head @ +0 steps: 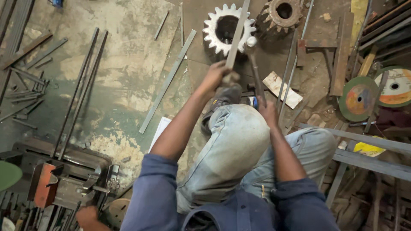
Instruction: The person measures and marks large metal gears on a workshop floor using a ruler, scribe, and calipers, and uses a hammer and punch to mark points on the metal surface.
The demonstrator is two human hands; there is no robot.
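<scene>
My left hand [217, 76] is clenched around the low end of a flat metal bar [236, 35], whose long axis runs up and slightly right from my fingers, across the white gear [214, 26] at the top centre of the frame. My right hand [267, 110] grips a hammer [256, 70] by its handle (head up, just right of the bar), so the right is the nearer one to strike.

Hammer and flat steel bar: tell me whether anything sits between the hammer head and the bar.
Nothing visible does. The right hand holds the metal hammer, its rounded head right beside the long flat steel bar gripped by the left hand. Whether they touch is unclear.
</scene>
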